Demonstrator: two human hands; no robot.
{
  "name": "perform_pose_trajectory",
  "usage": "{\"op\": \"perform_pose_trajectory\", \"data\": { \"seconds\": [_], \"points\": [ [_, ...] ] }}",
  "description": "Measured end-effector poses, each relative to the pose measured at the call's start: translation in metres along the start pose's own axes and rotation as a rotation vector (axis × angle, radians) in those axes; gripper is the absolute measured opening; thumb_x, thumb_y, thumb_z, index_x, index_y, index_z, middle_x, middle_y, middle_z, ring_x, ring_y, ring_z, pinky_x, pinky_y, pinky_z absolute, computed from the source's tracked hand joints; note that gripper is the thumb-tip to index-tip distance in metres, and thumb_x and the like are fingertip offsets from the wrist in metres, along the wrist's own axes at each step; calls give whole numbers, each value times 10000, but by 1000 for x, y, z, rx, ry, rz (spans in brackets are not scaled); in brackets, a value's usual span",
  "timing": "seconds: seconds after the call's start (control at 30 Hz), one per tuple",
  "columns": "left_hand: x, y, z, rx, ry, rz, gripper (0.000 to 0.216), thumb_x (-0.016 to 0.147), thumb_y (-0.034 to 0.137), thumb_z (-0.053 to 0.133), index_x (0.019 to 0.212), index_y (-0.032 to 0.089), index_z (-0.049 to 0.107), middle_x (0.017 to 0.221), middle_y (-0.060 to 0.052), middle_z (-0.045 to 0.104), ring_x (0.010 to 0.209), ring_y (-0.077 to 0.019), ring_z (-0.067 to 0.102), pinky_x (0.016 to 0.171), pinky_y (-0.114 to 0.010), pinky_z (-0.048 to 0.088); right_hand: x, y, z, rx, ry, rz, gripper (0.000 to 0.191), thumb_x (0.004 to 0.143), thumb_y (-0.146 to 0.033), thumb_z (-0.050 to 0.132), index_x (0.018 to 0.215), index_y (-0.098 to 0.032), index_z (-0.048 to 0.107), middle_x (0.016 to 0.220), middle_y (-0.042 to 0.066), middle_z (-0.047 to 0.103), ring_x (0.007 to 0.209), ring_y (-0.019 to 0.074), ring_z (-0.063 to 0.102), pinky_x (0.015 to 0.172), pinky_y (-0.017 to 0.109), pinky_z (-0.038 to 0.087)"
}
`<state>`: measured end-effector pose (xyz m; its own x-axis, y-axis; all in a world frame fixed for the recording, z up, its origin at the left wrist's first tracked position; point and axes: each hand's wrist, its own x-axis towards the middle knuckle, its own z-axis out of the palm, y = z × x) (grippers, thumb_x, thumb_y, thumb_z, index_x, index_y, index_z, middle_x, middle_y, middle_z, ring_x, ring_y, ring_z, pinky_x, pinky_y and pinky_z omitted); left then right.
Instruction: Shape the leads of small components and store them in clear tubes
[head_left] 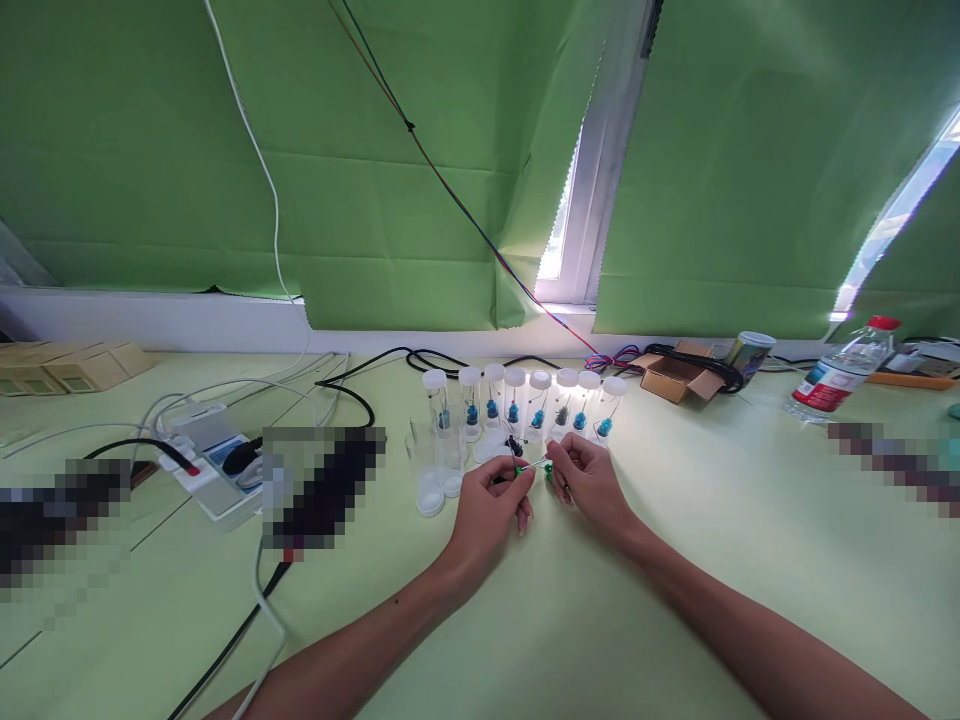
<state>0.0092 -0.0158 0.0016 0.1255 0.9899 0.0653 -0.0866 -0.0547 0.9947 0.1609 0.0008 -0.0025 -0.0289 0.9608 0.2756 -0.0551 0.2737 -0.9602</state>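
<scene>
My left hand (491,510) and my right hand (589,480) meet at the middle of the pale green table (675,560), both pinched on a small thin piece with green ends (534,466) held between them. Just behind the fingers stands a row of several clear vials with white caps (525,402), most holding a small blue part. An open vial (429,470) with a loose white lid stands left of my left hand.
A white power strip (214,460) with black and white cables lies at the left. A small cardboard box (675,377), a cup (748,355) and a water bottle (840,380) stand at the back right. Green curtains hang behind.
</scene>
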Motion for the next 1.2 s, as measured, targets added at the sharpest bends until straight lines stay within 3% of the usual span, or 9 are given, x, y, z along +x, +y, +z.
{"op": "perform_pose_trajectory", "data": {
  "seconds": [0.47, 1.2],
  "points": [
    [-3, 0, 2, -9, -36, -25, 347, 751, 497, 691, 792, 155, 644, 518, 32, 552, 398, -87, 454, 461, -235, 357, -1, -2, -3, -281, 66, -40, 454, 881, -579, 528, 629, -211, 438, 457, -56, 417, 441, 101, 347, 459, 261, 275],
    [-3, 2, 2, -3, -46, -40, 316, 765, 475, 683, 771, 159, 667, 520, 31, 545, 425, -84, 444, 482, -230, 353, -1, -1, -4, -358, 77, -51, 461, 901, -578, 485, 624, -215, 416, 497, -45, 417, 483, 115, 359, 491, 267, 288]
  ]
}}
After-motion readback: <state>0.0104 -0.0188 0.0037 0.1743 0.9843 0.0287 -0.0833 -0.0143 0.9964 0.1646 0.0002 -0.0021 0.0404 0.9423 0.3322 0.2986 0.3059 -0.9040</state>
